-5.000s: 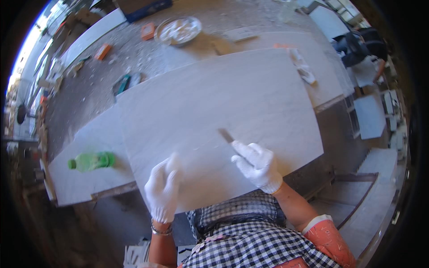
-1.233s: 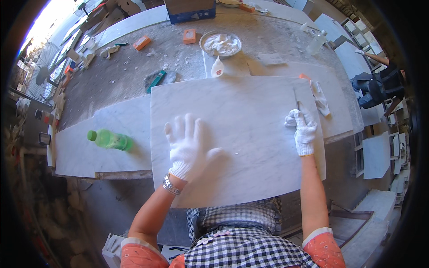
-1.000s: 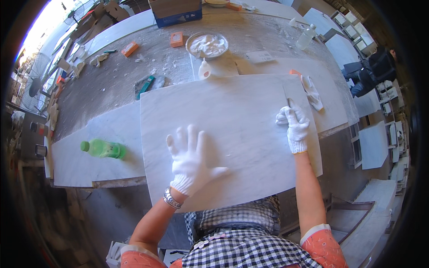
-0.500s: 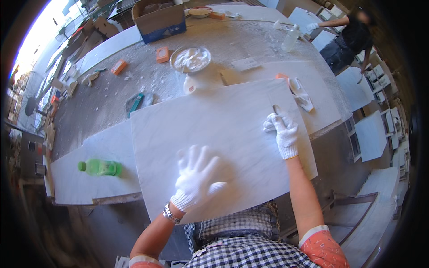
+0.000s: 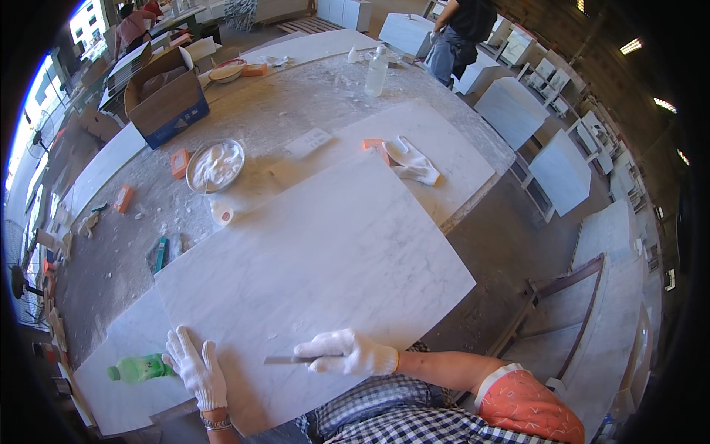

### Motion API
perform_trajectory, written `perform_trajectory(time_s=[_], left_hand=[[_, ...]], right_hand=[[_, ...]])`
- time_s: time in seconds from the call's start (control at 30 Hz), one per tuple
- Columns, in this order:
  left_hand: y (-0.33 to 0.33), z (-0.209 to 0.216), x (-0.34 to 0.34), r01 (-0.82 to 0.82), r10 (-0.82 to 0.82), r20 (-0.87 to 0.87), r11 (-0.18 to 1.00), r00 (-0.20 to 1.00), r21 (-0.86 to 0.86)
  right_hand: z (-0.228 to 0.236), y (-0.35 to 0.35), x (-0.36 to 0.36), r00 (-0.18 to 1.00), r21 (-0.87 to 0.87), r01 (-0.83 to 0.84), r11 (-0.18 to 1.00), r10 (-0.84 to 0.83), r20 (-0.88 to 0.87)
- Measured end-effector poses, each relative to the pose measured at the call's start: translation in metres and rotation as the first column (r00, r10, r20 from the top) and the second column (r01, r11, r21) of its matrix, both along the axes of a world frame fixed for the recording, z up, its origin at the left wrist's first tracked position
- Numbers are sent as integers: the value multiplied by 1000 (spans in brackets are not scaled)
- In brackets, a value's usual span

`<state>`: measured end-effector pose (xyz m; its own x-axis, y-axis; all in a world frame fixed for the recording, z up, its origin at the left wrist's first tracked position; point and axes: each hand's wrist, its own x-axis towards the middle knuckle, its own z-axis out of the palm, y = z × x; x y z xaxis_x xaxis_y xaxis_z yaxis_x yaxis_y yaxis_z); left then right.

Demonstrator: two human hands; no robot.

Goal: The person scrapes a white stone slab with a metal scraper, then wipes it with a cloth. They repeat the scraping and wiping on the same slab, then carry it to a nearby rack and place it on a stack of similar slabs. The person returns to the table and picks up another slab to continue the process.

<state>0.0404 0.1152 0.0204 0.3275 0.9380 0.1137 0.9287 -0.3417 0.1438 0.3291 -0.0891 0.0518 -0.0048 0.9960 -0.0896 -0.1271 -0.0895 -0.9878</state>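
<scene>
A large white, grey-veined marble slab [image 5: 318,259] lies raised in front of me. My right hand [image 5: 351,353], in a white knit glove, is closed on a thin metal scraper [image 5: 285,360] near the slab's near edge. The scraper lies low over the surface; whether it touches cannot be seen. My left hand [image 5: 197,370], gloved too, has its fingers stretched out at the slab's left edge. Close beside its fingertips a green plastic bottle [image 5: 140,368] lies on a lower slab [image 5: 126,399].
On the dusty table stand a bowl of white paste [image 5: 216,166], a cardboard box [image 5: 166,96] and a clear bottle [image 5: 376,72]. A loose glove [image 5: 413,161] rests beside an orange block [image 5: 376,146]. Another person [image 5: 455,41] stands beyond the table's far right; more slabs [image 5: 560,174] lean at right.
My right hand has come from the slab's right side to its near edge with the scraper. My left hand has shifted from the slab's face to its left edge. The view has turned.
</scene>
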Motion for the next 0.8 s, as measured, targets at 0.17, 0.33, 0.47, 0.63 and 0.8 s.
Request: perform_trajectory(time_s=[0.17,0.33,0.47,0.63,0.8], left_hand=[[0,0,0,27,-27,31,1000,999,-8],[-2,5,5,31,-31,39,999,999,-6],[-3,7,7,33,-32,55,999,998,-18],[-4,9,7,37,-35,65,999,997,-30],[-5,10,9,50,-45,114,998,993,-42]], right_hand=[[-19,30,67,869,172,353,920,-390,304],[-36,61,122,692,23,715,699,-712,121],[-25,57,69,939,-108,339,935,-343,-21],[-16,90,101,866,-160,423,892,-346,361],[3,144,241,405,140,899,416,-909,100]])
